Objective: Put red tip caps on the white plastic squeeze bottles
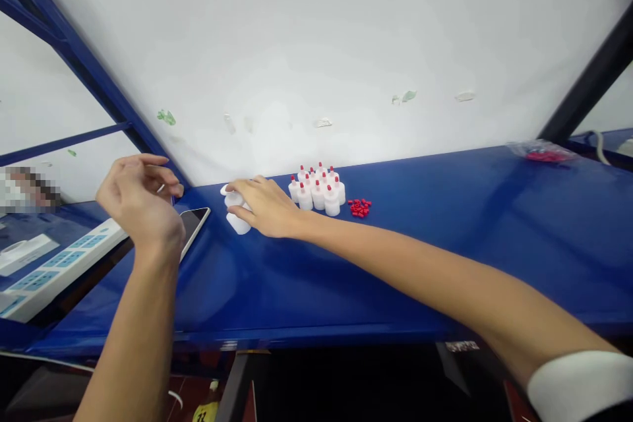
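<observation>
My right hand (264, 206) reaches across to the left side of the blue table, its fingers over a few white bottles (238, 223) and partly hiding them. Whether it grips one cannot be made out. My left hand (143, 198) is raised above the table's left part, palm up with fingers curled; nothing clear shows in it. Right of my right hand stands a cluster of several white bottles with red tips (318, 194). Beside them lies a small pile of red caps (359, 208).
A phone (194, 227) lies by my left wrist. White power strips (64, 267) run along the left. A plastic bag with red pieces (544, 154) rests at the back right. Behind the blue table (445, 198) is a white wall, with blue frame bars at left.
</observation>
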The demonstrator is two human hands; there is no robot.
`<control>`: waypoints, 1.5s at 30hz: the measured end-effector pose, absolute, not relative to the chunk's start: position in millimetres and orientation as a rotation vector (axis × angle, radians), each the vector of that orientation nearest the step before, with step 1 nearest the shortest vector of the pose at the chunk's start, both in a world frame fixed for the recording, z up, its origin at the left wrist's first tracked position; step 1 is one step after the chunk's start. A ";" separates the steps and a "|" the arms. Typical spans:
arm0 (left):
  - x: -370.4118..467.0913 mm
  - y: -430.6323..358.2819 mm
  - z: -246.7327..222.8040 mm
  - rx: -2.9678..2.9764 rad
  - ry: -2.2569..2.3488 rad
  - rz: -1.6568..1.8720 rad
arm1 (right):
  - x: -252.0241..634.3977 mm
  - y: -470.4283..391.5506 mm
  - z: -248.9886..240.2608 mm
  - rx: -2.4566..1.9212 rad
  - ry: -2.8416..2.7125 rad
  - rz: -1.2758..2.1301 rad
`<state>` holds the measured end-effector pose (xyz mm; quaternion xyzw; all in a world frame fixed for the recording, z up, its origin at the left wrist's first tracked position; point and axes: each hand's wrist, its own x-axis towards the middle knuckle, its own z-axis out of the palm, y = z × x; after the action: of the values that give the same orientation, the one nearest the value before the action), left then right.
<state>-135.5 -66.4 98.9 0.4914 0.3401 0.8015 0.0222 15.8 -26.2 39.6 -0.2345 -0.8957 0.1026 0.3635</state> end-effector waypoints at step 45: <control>-183.8 -116.5 32.1 2.307 1.913 0.562 | 77.5 -34.4 33.4 -0.677 -2.222 0.573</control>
<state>-183.8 -116.5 32.1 0.7558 0.6267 0.1841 0.0460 77.5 -34.4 33.4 -0.2635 -0.8644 0.2228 0.3656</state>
